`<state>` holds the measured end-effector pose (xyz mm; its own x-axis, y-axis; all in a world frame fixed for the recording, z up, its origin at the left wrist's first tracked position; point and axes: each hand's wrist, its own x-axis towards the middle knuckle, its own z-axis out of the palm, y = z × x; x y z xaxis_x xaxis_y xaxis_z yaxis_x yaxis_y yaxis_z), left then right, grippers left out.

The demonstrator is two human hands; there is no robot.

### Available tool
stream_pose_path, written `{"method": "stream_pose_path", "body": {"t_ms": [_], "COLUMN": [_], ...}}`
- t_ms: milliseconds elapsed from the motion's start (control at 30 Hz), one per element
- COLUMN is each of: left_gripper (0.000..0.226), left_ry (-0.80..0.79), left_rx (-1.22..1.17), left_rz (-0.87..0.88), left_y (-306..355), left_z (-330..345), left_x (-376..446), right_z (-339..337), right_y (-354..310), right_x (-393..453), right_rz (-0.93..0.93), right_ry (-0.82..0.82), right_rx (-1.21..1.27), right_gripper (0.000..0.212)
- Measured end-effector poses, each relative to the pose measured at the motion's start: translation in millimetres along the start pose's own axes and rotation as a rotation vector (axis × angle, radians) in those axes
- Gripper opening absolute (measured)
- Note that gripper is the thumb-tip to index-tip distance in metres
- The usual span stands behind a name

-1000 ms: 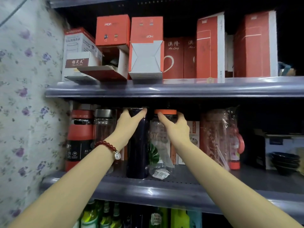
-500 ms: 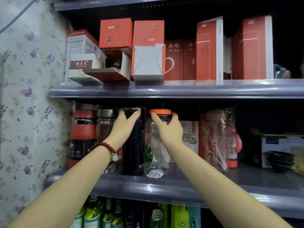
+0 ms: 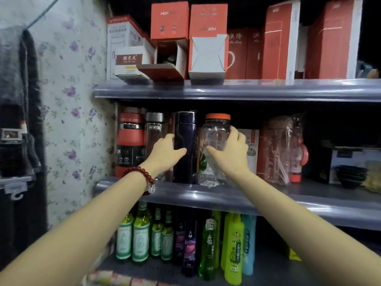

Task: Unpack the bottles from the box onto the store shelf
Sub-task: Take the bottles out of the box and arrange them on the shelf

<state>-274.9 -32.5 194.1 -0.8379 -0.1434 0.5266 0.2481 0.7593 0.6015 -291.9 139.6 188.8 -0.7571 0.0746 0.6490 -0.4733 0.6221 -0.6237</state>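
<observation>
Grey store shelf (image 3: 226, 198), middle tier: left hand (image 3: 165, 152) wraps the dark bottle (image 3: 184, 145); at its 3 o'clock, touching, right hand (image 3: 231, 153) grips the clear orange-capped bottle (image 3: 215, 141). Both stand upright.

Red cartons (image 3: 280, 40) standing on the upper level; green glass drinks (image 3: 141, 236) lined below; floral wallpaper (image 3: 76, 112) at left; dark bowls (image 3: 351, 175) stacked far right.
</observation>
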Motion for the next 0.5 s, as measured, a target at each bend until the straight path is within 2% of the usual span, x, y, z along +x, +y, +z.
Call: {"method": "stream_pose_path", "body": {"t_ms": [133,200,367,500], "left_gripper": [0.051,0.039,0.022,0.027], "left_ry": [-0.055,-0.067,-0.138,-0.247], "left_rx": [0.071,0.121,0.311,0.475], "left_rz": [0.044,0.07,0.112,0.057], "left_y": [-5,-10,-35,-70], "left_z": [-15,-22,-42,-57], "left_x": [-23,-36,-72,-103], "right_z": [4,10,41,83], "right_y": [-15,-23,-41,-53], "right_x": [-35,-52,-87,-114], "right_rz": [-0.153,-0.207,-0.249,-0.235], "right_ry": [0.094,0.06,-0.237,-0.447], "right_rx": [-0.181,-0.198,-0.186,-0.154], "right_gripper": [0.058,0.048,0.027,0.017]}}
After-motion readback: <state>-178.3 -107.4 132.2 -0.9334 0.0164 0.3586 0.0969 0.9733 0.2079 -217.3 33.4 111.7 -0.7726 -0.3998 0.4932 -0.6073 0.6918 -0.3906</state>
